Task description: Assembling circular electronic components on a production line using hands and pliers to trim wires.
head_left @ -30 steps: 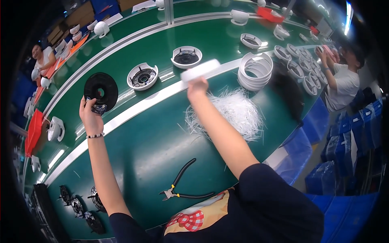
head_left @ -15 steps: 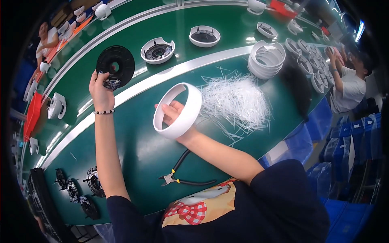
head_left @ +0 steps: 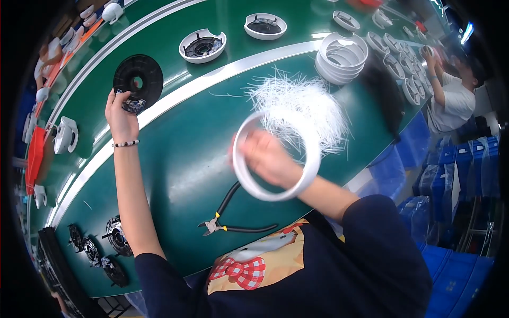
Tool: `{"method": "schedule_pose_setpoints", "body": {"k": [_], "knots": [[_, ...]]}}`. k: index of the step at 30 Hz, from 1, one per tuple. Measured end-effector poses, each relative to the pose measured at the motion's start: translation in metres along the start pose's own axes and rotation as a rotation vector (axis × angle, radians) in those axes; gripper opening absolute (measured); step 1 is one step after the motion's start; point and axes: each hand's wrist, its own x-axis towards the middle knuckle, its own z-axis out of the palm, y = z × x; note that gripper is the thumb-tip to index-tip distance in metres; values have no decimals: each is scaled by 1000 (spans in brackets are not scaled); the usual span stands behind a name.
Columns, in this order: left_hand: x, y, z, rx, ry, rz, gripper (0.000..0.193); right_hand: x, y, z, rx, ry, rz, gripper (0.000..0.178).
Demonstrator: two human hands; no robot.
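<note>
My left hand (head_left: 121, 114) is raised over the far left of the table, closed on the lower edge of a black round disc (head_left: 150, 74). That disc has a hole in its centre and a small circuit board (head_left: 132, 106) near my fingers. A white ring (head_left: 313, 153) surrounds my right hand (head_left: 268, 156), whose fingers reach through it and hold its left wall; motion blurs them. Below the ring, black-handled side cutters (head_left: 212, 226) lie on the green table with their jaws apart. Behind it spreads a pile of thin white strips (head_left: 302, 100).
A stack of white rings (head_left: 339, 77) stands beyond the pile. White bowl-shaped housings (head_left: 202, 55) with black inserts sit on the green belt (head_left: 159, 32). Several black round parts (head_left: 114, 271) lie at the lower left. Another person (head_left: 453, 98) works at the far right, near more white rings.
My right hand has carried the white ring to the right, and its opening has turned toward view. The disc in my left hand has shifted slightly left. The view has moved a little.
</note>
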Motion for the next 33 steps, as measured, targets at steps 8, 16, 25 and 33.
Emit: {"method": "schedule_pose_setpoints", "body": {"k": [8, 16, 25, 33], "knots": [[-18, 2, 11, 5, 31, -38, 23, -12, -7, -41, -349, 150, -184, 14], [-41, -11, -6, -195, 126, -95, 17, 67, -55, 22, -816, 189, -251, 22], [-50, 10, -16, -311, 158, 120, 30, 107, -10, 21, -1931, 107, -271, 26], [-53, 15, -11, -335, 143, 148, 32, 101, 9, 58, -2059, -349, -80, 119]]}}
